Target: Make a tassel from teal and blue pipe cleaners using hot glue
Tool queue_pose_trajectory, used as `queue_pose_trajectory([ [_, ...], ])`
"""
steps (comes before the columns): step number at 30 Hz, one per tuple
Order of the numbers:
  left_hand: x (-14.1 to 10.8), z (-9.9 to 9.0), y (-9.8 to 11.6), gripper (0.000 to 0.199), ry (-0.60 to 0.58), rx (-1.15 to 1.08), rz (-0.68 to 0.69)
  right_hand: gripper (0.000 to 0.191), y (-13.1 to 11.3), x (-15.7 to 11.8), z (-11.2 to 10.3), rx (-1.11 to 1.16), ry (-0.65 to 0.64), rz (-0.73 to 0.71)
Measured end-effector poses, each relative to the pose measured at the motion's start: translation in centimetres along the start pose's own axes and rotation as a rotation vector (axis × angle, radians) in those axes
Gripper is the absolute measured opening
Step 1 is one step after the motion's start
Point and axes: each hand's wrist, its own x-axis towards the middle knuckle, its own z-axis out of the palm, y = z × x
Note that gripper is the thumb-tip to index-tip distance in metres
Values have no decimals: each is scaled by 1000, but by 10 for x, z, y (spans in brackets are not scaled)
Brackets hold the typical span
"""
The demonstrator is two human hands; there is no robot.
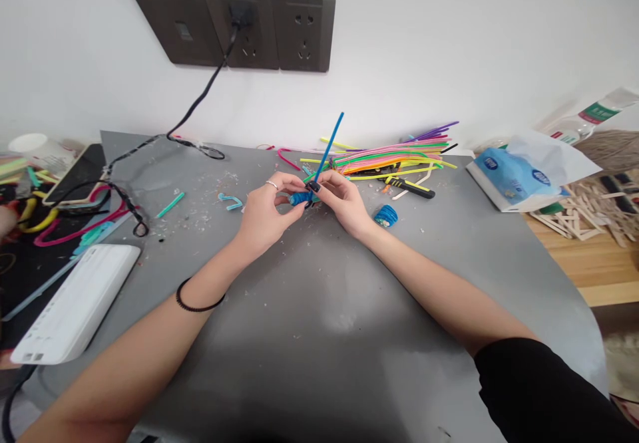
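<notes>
Between my two hands is a small roll wound with blue pipe cleaner (298, 198). My left hand (272, 209) grips it from the left, thumb below and fingers above. A straight blue pipe cleaner (330, 145) sticks up from the roll, tilted to the right. My right hand (340, 198) pinches this pipe cleaner near its base, against the roll. Fingers hide part of the roll. A second blue wound piece (386, 215) lies on the grey table mat (319, 336), just right of my right hand.
Behind my hands lies a bundle of coloured pipe cleaners (394, 157) with a yellow-black utility knife (410, 187). A white power strip (74, 303) sits at left, near a black cord (200, 97). Tissues (516, 177) and wooden sticks (574, 210) are at right.
</notes>
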Motion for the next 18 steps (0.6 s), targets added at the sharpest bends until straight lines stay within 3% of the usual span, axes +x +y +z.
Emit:
queue_pose_trajectory([
  [8, 2, 0, -8, 28, 63, -74, 5, 55, 0, -1, 1, -30, 51, -65],
  [18, 0, -1, -2, 26, 5, 9, 29, 51, 3, 2, 1, -75, 68, -142],
])
